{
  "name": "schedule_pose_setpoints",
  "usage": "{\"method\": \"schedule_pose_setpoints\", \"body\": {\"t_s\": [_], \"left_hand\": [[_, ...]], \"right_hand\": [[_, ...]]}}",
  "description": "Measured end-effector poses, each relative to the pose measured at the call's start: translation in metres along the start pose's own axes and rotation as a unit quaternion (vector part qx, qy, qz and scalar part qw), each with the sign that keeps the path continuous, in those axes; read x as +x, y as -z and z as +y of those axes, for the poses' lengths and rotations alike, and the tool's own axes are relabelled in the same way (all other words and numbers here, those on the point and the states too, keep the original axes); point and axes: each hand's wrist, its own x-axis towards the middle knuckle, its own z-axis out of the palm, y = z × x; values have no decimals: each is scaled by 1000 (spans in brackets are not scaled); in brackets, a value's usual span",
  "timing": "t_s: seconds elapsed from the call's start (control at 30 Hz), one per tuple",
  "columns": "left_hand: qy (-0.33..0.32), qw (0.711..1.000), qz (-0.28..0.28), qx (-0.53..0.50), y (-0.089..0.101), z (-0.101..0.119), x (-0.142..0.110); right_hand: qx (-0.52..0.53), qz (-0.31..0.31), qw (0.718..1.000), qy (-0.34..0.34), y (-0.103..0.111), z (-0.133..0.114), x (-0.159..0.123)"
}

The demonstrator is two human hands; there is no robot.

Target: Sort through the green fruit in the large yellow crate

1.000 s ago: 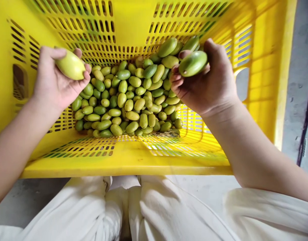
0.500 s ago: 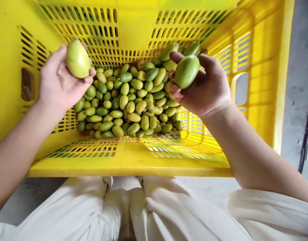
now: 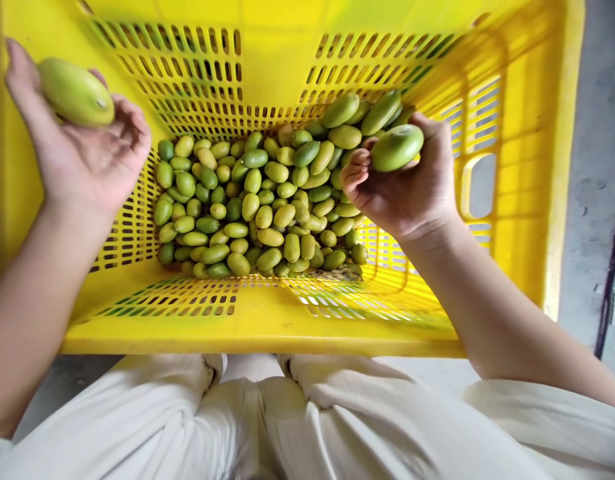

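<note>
In the upper left, my left hand (image 3: 82, 153) holds a yellowish-green oval fruit (image 3: 76, 92) between the thumb and the fingers, palm turned up. A pale stem spot shows on the fruit's near end. Over the heap's right side, my right hand (image 3: 412, 180) grips a greener oval fruit (image 3: 397, 147) with thumb and curled fingers. Below and between both hands, a heap of similar green and yellowish fruits (image 3: 267, 213) covers much of the bottom of a yellow plastic crate (image 3: 267, 330). A few larger fruits (image 3: 340, 110) lie in the back right part.
Slotted walls enclose the fruit, and the right wall has a handle opening (image 3: 481, 187). My legs in white trousers (image 3: 187, 420) are at the crate's near side. Grey floor (image 3: 592, 167) with a dark cable (image 3: 610, 287) lies to the right.
My left hand has moved left and slightly up with its fruit, whose stem end now faces right. My right hand has shifted slightly right and down, and its fruit has turned.
</note>
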Motion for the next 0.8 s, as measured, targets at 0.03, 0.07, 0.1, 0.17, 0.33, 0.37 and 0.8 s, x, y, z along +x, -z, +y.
{"method": "schedule_pose_setpoints", "body": {"t_s": [0.03,0.07,0.1,0.17,0.33,0.37,0.8], "left_hand": [[-9,999,-16,-36,-1,-2,-1],[-11,997,-33,-66,-2,-4,-2],[-6,995,-46,-84,-3,-6,-2],[20,995,-55,-75,-5,-10,-4],[57,994,-53,-71,-5,-16,-3],[62,994,-57,-74,-5,-18,-2],[101,989,-101,23,-3,-50,14]], "right_hand": [[-5,3,1000,2,1,1,0],[-8,5,1000,5,2,1,0],[-6,3,1000,7,3,2,0],[5,-7,1000,7,3,4,0],[-3,-16,1000,-9,-1,5,-1],[-10,-22,1000,-16,-2,5,-2],[-3,-89,993,-78,-29,8,1]]}}
